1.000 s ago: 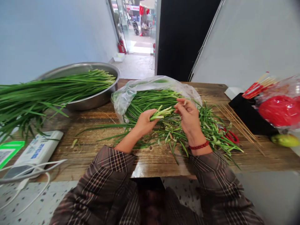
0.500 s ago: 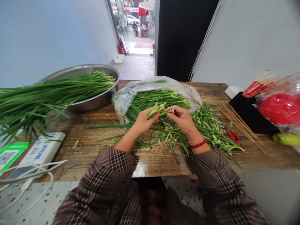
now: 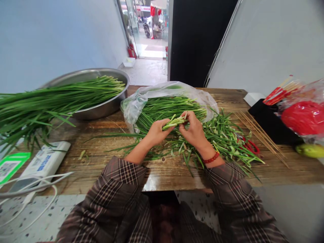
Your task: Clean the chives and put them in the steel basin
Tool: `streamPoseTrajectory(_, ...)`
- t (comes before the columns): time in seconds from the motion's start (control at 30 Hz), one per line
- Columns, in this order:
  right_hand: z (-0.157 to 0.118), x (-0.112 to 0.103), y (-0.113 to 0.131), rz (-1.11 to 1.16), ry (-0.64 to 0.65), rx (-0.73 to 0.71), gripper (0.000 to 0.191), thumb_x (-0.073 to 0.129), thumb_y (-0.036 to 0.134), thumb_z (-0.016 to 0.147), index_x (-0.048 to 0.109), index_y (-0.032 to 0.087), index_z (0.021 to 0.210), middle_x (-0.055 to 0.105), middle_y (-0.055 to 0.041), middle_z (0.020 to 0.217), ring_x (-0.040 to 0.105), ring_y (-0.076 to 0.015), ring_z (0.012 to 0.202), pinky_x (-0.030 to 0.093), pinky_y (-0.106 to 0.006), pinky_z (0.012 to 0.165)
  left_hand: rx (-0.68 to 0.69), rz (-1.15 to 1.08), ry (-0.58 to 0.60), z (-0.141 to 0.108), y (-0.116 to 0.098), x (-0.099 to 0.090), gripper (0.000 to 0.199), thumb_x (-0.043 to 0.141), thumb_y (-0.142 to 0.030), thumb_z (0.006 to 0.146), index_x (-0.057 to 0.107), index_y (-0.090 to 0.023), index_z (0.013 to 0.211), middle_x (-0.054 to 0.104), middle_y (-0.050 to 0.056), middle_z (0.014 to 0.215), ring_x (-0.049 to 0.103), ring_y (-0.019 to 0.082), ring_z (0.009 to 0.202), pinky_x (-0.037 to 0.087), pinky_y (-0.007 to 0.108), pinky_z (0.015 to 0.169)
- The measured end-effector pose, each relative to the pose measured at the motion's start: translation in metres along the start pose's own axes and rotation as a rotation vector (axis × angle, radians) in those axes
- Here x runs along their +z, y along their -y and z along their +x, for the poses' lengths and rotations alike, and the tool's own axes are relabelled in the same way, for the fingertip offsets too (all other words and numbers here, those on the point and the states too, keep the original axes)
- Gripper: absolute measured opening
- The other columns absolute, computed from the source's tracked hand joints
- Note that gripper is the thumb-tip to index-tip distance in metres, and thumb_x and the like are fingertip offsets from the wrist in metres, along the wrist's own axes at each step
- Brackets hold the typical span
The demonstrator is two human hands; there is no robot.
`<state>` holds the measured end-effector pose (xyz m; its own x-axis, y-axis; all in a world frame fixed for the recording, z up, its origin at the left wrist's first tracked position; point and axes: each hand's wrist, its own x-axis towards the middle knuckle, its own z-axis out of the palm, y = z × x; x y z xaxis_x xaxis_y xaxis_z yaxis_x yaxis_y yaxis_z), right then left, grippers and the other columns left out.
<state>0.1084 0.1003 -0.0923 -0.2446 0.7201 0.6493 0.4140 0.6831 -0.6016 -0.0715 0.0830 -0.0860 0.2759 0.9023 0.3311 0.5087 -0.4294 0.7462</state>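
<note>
My left hand (image 3: 159,133) is closed around a small bunch of chives (image 3: 175,122), its pale cut ends pointing right. Close beside it, my right hand (image 3: 193,131) pinches the end of a chive stem with thumb and fingers. Behind both hands, a clear plastic bag (image 3: 138,96) lies open with more long chives (image 3: 167,106) inside. Loose trimmings and withered leaves (image 3: 222,135) spread under and to the right of my right hand.
A steel basin (image 3: 101,113) at the left holds a big heap of chives (image 3: 63,96) overhanging its rim. Red-handled scissors (image 3: 251,145) lie partly under trimmings, near thin wooden skewers (image 3: 263,136). A black holder (image 3: 273,125) stands right; a white power strip (image 3: 48,160) with cables lies left.
The bunch in my left hand has tilted, its ends now pointing more to the right. My right hand has shifted slightly left and up, its fingertips now at the stem ends.
</note>
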Motion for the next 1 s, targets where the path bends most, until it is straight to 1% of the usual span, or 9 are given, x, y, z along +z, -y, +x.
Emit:
streamPoseTrajectory(0.1,0.003,-0.014,-0.01,-0.179,-0.059,-0.022,0.025,0.047,0.008,0.074,0.053,0.021,0.096,0.058,-0.0035,0.085,0.055,-0.0175,0.075,0.046,-0.033,0.073,-0.005,0.024,-0.031,0.001,0.003,0.0,0.023,0.056,-0.035,0.087,0.064,-0.015,0.08,0.058,-0.002,0.07,0.05,0.013,0.067,0.04,0.025,0.065)
streamPoseTrajectory(0.2,0.008,-0.034,-0.021,-0.204,-0.11,0.03,0.019,0.047,0.007,0.075,0.057,0.02,0.084,0.06,-0.0027,0.08,0.055,-0.0168,0.071,0.045,-0.032,0.07,-0.014,0.032,-0.062,0.001,0.003,-0.001,0.025,0.055,-0.035,0.087,0.063,-0.015,0.075,0.055,-0.002,0.065,0.047,0.013,0.064,0.038,0.025,0.062)
streamPoseTrajectory(0.3,0.01,-0.046,-0.02,-0.161,-0.018,-0.018,0.017,0.051,0.01,0.078,0.063,0.021,0.085,0.065,-0.0039,0.087,0.061,-0.0192,0.085,0.047,-0.035,0.08,-0.022,0.01,-0.06,0.001,0.003,-0.001,0.027,0.054,-0.037,0.087,0.063,-0.015,0.076,0.058,-0.002,0.069,0.05,0.013,0.068,0.039,0.025,0.066)
streamPoseTrajectory(0.43,0.01,-0.037,-0.006,-0.111,0.053,-0.137,0.021,0.062,0.021,0.081,0.065,0.024,0.101,0.066,-0.0075,0.111,0.059,-0.0241,0.109,0.043,-0.043,0.098,-0.045,-0.019,-0.04,0.001,0.002,0.0,0.028,0.055,-0.04,0.086,0.065,-0.015,0.079,0.059,-0.002,0.071,0.051,0.014,0.069,0.041,0.025,0.067)
streamPoseTrajectory(0.57,0.007,-0.024,-0.005,-0.126,0.102,-0.152,0.017,0.067,0.033,0.083,0.065,0.024,0.097,0.069,-0.0073,0.107,0.059,-0.0253,0.105,0.043,-0.044,0.095,-0.056,-0.048,0.002,0.0,0.001,0.001,0.03,0.055,-0.041,0.085,0.068,-0.014,0.084,0.062,-0.001,0.072,0.053,0.015,0.071,0.043,0.025,0.069)
streamPoseTrajectory(0.67,0.007,-0.021,-0.01,-0.101,0.109,-0.161,0.01,0.062,0.034,0.087,0.066,0.025,0.089,0.07,-0.0059,0.098,0.061,-0.0226,0.097,0.044,-0.041,0.091,-0.058,-0.054,0.016,0.0,0.001,0.001,0.03,0.056,-0.041,0.085,0.069,-0.014,0.087,0.065,0.0,0.078,0.056,0.016,0.077,0.044,0.027,0.075)
streamPoseTrajectory(0.8,0.008,-0.019,-0.012,-0.048,0.134,-0.175,0.013,0.062,0.035,0.087,0.066,0.024,0.091,0.069,-0.0062,0.1,0.062,-0.0211,0.095,0.046,-0.037,0.087,-0.063,-0.056,0.015,0.0,0.002,0.002,0.03,0.056,-0.041,0.084,0.068,-0.014,0.084,0.065,0.0,0.077,0.056,0.016,0.077,0.045,0.028,0.077)
streamPoseTrajectory(0.9,0.006,-0.014,-0.01,0.045,0.085,-0.118,0.016,0.057,0.036,0.09,0.064,0.022,0.085,0.068,-0.0055,0.092,0.062,-0.0192,0.089,0.047,-0.034,0.083,-0.045,-0.057,0.01,0.0,0.001,0.001,0.028,0.056,-0.04,0.084,0.067,-0.015,0.083,0.064,0.0,0.077,0.055,0.016,0.076,0.044,0.028,0.076)
streamPoseTrajectory(1.0,0.005,-0.012,-0.008,0.088,-0.068,0.067,0.024,0.049,0.038,0.094,0.06,0.021,0.081,0.062,-0.003,0.079,0.058,-0.0164,0.077,0.046,-0.031,0.074,-0.05,-0.044,-0.002,0.0,0.0,0.0,0.029,0.055,-0.041,0.085,0.065,-0.015,0.077,0.059,-0.001,0.071,0.051,0.014,0.07,0.041,0.026,0.069)
